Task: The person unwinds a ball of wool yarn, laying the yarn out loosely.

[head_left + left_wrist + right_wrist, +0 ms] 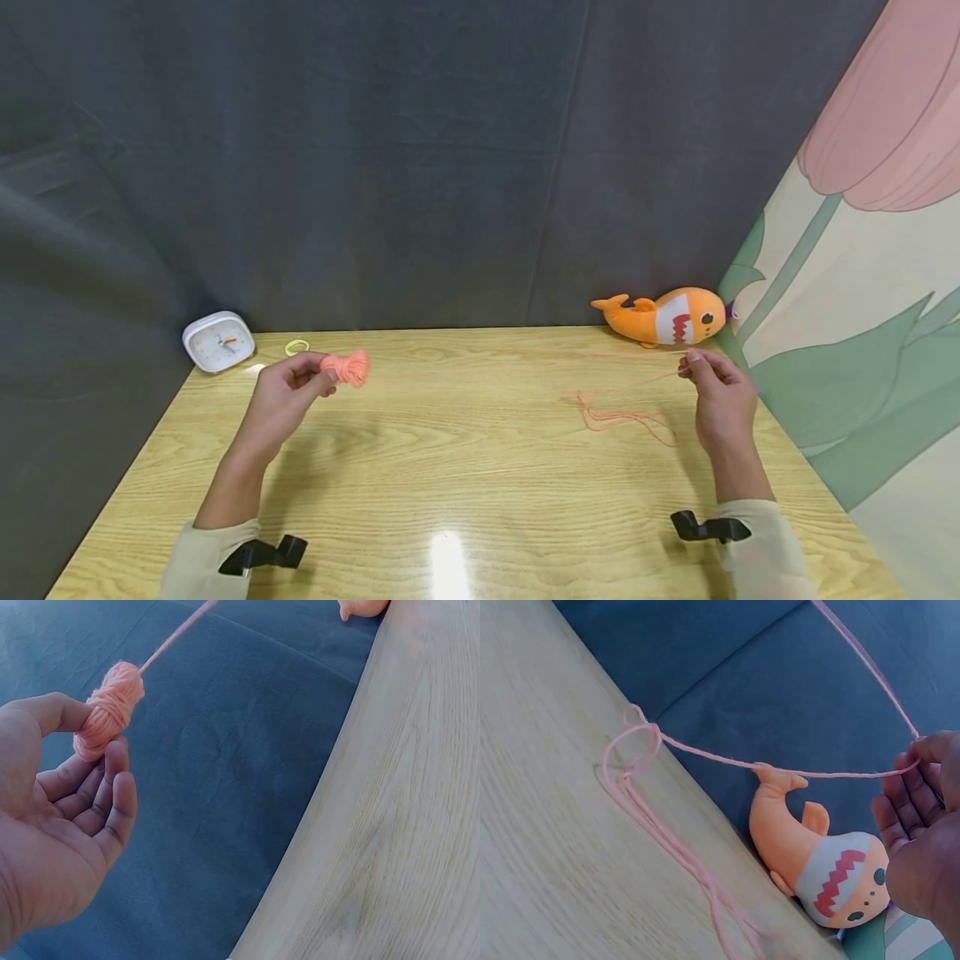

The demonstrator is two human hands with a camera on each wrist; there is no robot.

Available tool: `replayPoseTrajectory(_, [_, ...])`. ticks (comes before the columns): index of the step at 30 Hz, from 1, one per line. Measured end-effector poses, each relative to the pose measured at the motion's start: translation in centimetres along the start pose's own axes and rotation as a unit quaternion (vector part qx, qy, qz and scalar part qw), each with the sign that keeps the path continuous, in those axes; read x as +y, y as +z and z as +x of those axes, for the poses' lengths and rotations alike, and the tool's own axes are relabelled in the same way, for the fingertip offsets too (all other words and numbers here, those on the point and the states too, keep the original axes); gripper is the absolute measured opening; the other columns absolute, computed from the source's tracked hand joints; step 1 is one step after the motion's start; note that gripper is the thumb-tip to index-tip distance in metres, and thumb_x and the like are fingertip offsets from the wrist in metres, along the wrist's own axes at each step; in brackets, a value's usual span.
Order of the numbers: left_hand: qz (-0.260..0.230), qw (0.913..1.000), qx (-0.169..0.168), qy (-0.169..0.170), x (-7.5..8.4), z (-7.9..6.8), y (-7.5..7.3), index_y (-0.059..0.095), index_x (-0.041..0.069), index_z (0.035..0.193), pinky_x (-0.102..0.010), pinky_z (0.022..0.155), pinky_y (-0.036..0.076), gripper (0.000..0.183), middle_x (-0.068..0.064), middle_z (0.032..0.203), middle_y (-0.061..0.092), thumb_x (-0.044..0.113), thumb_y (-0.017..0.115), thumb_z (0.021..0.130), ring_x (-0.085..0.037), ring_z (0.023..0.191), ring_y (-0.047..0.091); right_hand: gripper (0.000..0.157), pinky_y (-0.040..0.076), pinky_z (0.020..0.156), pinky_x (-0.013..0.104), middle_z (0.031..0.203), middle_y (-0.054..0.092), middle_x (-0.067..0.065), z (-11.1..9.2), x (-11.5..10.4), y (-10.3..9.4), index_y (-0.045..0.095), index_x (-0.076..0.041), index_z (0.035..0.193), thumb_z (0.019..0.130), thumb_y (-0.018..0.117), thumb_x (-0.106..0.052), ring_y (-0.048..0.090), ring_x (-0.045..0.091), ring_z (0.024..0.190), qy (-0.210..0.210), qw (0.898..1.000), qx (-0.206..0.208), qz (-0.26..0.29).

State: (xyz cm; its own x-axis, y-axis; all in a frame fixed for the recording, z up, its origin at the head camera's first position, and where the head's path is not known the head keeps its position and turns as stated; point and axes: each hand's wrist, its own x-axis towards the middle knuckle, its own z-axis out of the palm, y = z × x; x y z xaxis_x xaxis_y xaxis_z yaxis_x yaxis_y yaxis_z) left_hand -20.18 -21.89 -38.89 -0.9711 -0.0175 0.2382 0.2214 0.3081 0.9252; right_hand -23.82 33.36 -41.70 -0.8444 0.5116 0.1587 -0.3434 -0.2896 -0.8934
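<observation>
A small wound bundle of coral-pink yarn [348, 367] is pinched between the thumb and fingers of my left hand [286, 400], raised over the table's left side. In the left wrist view a single strand [178, 634] runs up and away from the bundle [112, 709]. My right hand [722, 400], far to the right, pinches a yarn strand [881, 686] between thumb and fingers. From that hand another length sags toward a loose tangle of yarn [617, 417], whose loops and tails show in the right wrist view. Part of the strand between the hands is too thin to follow.
A white clock [219, 342] stands at the table's back left corner, with a yellow ring [297, 347] beside it. An orange shark plush [663, 317] lies at the back right. Behind the wooden table [480, 467] hangs a dark curtain [420, 167]; a flower-patterned cloth [862, 367] borders the right.
</observation>
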Motion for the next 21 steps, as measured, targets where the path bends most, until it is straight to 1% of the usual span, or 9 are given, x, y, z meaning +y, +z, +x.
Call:
replayPoseTrajectory(4, [0.008, 0.9999, 0.005, -0.012, 0.1, 0.0, 0.0, 0.066, -0.009, 0.116, -0.018, 0.073, 0.057, 0.025, 0.013, 0.084, 0.065, 0.009, 0.066, 0.099, -0.004, 0.077, 0.066, 0.009, 0.060, 0.072, 0.021, 0.079, 0.073, 0.006, 0.3, -0.3, -0.5, 0.074, 0.007, 0.095, 0.093, 0.073, -0.001, 0.067, 0.016, 0.073, -0.005, 0.999, 0.017, 0.027])
replayPoseTrajectory(7, [0.017, 0.9996, 0.008, -0.021, 0.1, 0.1, -0.1, 0.067, -0.007, 0.117, -0.018, 0.073, 0.057, 0.025, 0.012, 0.085, 0.065, 0.011, 0.066, 0.099, -0.005, 0.078, 0.066, 0.007, 0.060, 0.071, 0.021, 0.079, 0.073, 0.007, 0.5, -0.7, -0.7, 0.074, 0.006, 0.093, 0.092, 0.074, -0.001, 0.067, 0.016, 0.073, -0.012, 0.999, 0.023, 0.046])
replayPoseTrajectory(12, [0.027, 0.9991, 0.012, -0.029, 0.0, 0.1, -0.3, 0.067, -0.006, 0.118, -0.018, 0.073, 0.056, 0.026, 0.012, 0.085, 0.064, 0.012, 0.066, 0.099, -0.005, 0.078, 0.066, 0.007, 0.060, 0.070, 0.021, 0.079, 0.073, 0.008, 0.7, -1.0, -1.1, 0.075, 0.006, 0.093, 0.091, 0.075, 0.000, 0.067, 0.016, 0.071, -0.022, 0.998, 0.028, 0.056])
replayPoseTrajectory(17, [0.028, 0.9991, 0.013, -0.029, -0.1, 0.2, -0.3, 0.067, -0.008, 0.116, -0.018, 0.071, 0.056, 0.024, 0.011, 0.083, 0.062, 0.009, 0.065, 0.098, -0.003, 0.076, 0.063, 0.008, 0.061, 0.069, 0.022, 0.083, 0.073, 0.010, 1.0, -1.2, -1.3, 0.075, 0.006, 0.094, 0.090, 0.077, -0.001, 0.067, 0.017, 0.074, -0.002, 0.997, 0.045, 0.066])
replayPoseTrajectory(21, [0.036, 0.9989, 0.008, -0.030, -0.1, 0.2, -0.4, 0.067, -0.007, 0.113, -0.019, 0.067, 0.054, 0.022, 0.010, 0.081, 0.061, 0.007, 0.064, 0.097, -0.003, 0.072, 0.060, 0.011, 0.061, 0.070, 0.022, 0.084, 0.072, 0.010, 1.1, -1.4, -1.6, 0.075, 0.007, 0.096, 0.090, 0.077, -0.002, 0.067, 0.018, 0.076, 0.014, 0.996, 0.056, 0.071])
